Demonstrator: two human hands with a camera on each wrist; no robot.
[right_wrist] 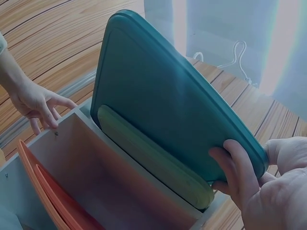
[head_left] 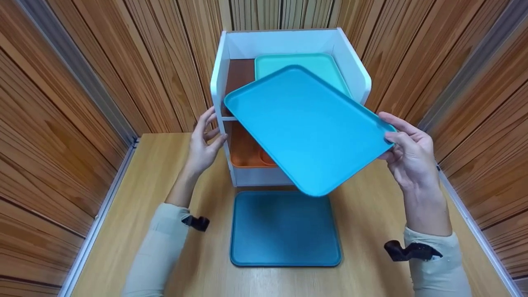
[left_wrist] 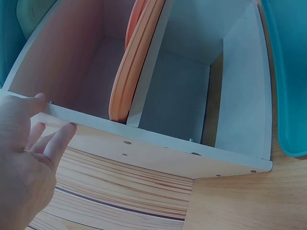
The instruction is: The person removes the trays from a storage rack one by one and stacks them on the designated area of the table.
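A bright blue tray (head_left: 309,128) is held tilted above the front of a white shelf unit (head_left: 264,177), partly covering it. My right hand (head_left: 412,154) pinches one corner, thumb on top and fingers beneath. In the right wrist view the tray's dark underside (right_wrist: 144,91) stands over a green tray (right_wrist: 148,153). That mint green tray (head_left: 295,62) lies on the brown top shelf. My left hand (head_left: 202,144) touches the unit's left side panel with its fingers spread. On the level below is an orange tray (head_left: 245,152), with a round orange dish (head_left: 266,157) partly hidden.
A second, darker blue tray (head_left: 286,229) lies flat on the wooden table (head_left: 198,260) before the unit. Wood-grain walls (head_left: 103,62) close in the sides and back. Below the orange tray the unit has an open bottom compartment (left_wrist: 175,96).
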